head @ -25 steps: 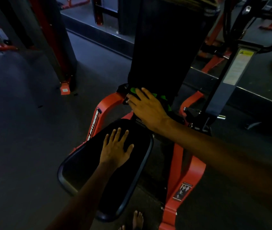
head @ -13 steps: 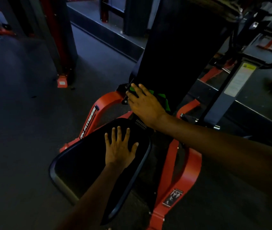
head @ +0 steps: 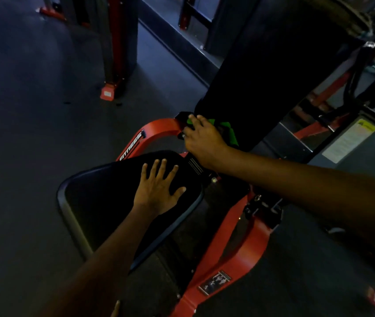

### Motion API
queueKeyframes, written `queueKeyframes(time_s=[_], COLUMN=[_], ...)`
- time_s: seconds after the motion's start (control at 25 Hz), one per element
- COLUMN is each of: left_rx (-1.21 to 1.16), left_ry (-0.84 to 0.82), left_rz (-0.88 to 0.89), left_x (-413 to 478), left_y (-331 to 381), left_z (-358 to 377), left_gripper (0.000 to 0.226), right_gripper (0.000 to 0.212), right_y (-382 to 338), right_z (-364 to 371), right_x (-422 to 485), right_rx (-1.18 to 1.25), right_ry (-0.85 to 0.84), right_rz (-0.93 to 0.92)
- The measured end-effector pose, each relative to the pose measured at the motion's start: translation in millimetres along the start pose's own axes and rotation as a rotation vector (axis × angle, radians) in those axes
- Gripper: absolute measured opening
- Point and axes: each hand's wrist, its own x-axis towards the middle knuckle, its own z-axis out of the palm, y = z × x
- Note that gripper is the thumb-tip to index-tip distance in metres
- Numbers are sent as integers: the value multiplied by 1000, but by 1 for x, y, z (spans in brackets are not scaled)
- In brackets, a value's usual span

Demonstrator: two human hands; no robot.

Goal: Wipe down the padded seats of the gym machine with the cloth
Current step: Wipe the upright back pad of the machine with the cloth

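Observation:
The gym machine has a black padded seat low in the middle and a tall black backrest pad rising behind it on a red frame. My left hand lies flat with spread fingers on the seat's far end. My right hand presses a green cloth against the bottom of the backrest, fingers extended over it. Most of the cloth is hidden under the hand.
A dark rubber floor surrounds the machine. A red and black upright post stands at the back left. A raised ledge and mirror run behind. A machine column with a warning label stands at right.
My right hand with the cloth has stayed at the bottom of the backrest, shifting slightly left. My left hand keeps resting on the seat. The view has tilted and swung.

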Motion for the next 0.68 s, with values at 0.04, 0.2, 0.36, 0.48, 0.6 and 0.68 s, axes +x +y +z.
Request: queueKeyframes(time_s=[0.04,0.2,0.36,0.48,0.6,0.68], left_rx=[-4,13,17,4,5,-7], left_ry=[4,-8,0,-5,-24,-30], left_rz=[0,-4,-3,-2,-11,-42], left_x=[0,-2,-3,0,-3,-1], left_y=[0,1,0,0,1,5], left_z=[-1,-5,-3,-2,-5,-9], left_gripper=[96,85,85,81,81,80], right_gripper=[53,54,53,56,51,52], right_y=[0,-4,-1,2,3,2], right_z=[2,15,6,-3,3,9], right_x=[0,-28,-9,7,-14,-31], right_rx=[-16,-134,-121,-82,-104,-135], right_ry=[-11,-76,-31,0,-39,-56], right_rz=[-15,-119,-97,-85,-124,-174])
